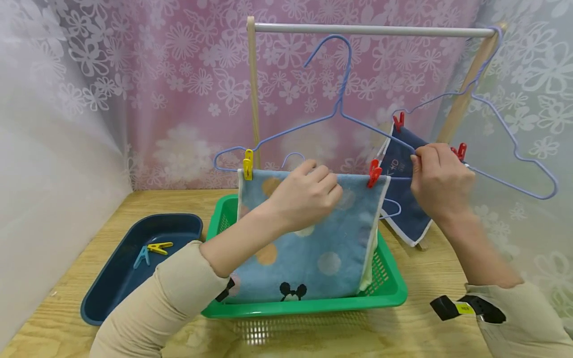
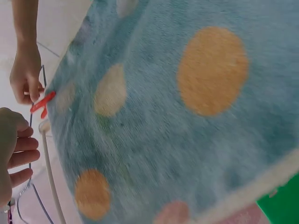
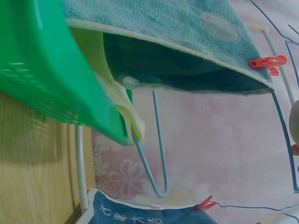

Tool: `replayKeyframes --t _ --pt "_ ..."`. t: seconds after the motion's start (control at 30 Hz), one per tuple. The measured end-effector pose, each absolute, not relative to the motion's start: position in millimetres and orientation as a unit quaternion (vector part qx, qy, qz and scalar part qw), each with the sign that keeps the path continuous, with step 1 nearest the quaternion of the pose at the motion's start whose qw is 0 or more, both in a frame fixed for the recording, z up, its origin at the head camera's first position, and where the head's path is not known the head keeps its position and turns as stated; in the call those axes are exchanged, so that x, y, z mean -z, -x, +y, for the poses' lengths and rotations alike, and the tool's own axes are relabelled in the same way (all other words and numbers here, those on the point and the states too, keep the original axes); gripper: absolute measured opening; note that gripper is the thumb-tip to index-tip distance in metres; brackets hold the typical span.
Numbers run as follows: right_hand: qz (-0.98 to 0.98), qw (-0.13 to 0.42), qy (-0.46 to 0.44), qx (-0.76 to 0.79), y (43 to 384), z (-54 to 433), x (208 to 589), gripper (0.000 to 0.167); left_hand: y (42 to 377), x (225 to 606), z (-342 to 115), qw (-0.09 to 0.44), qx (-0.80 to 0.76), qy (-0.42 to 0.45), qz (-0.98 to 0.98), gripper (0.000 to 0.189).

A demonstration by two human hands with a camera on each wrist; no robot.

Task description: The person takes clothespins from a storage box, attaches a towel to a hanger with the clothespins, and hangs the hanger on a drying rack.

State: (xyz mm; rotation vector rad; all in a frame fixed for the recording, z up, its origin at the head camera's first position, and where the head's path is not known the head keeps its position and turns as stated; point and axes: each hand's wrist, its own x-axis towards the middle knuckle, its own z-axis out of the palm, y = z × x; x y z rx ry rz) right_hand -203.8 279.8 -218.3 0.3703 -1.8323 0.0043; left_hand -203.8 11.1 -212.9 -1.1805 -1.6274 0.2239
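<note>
Head view. One blue towel (image 1: pixel 309 258), spotted, pegged to a lilac wire hanger (image 1: pixel 341 94): yellow clip (image 1: pixel 248 165) at its ten o'clock, red clip (image 1: pixel 374 174) at its two. Lower part over a green basket (image 1: pixel 309 309); hook off the rod (image 1: pixel 371 30). Right hand (image 1: pixel 440 184): fingers curled round the hanger's three o'clock end. Left hand (image 1: pixel 306 194): bent, before the towel's top edge, fingertips hidden. Hazards, as judged: hanger may tip toward eight o'clock, if borne by one end alone; hem may snag, if dragged over the basket rim; cloth may drop, if either clip bites too little. Blue towel lies at six o'clock of the left fingers, eight o'clock of the right. Also present: navy cloth (image 1: pixel 398 159) at ten o'clock of the right hand; blue tray (image 1: pixel 112 288) at eight o'clock of the left.

Left wrist view. Left hand at eight o'clock: fingers loosely bent and spread, nothing seen within them, wire passing close by. Right hand between nine and ten, pinching the hanger just beside the red clip. Blue towel at three o'clock of the left fingers; contact not discernible.

Right wrist view. Blue towel toward twelve, red clip between two and three. Pale yellow cloth (image 3: pixel 114 95) at the basket rim; wire loop (image 3: pixel 160 144) toward six, a possible snag. Right fingers' grip: cannot be told here.
</note>
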Motion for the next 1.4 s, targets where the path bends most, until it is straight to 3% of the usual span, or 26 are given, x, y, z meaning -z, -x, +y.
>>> replayKeyframes --t 0.43,0.8,1.23,1.4 --pt "-0.772 0.623 -0.122 -0.022 193 287 203 0.026 203 209 -49 0.573 0.066 0.483 -0.659 0.020" --pt "-0.748 0.660 -0.066 -0.028 182 300 190 0.012 220 199 -80 0.521 0.074 0.424 -0.737 0.021" --pt "-0.767 0.640 -0.029 -0.037 169 323 174 0.028 262 198 -103 0.450 0.098 0.320 -0.828 0.016" --pt "-0.790 0.609 -0.030 -0.064 163 330 168 0.036 275 190 -100 0.395 0.103 0.281 -0.869 0.018"
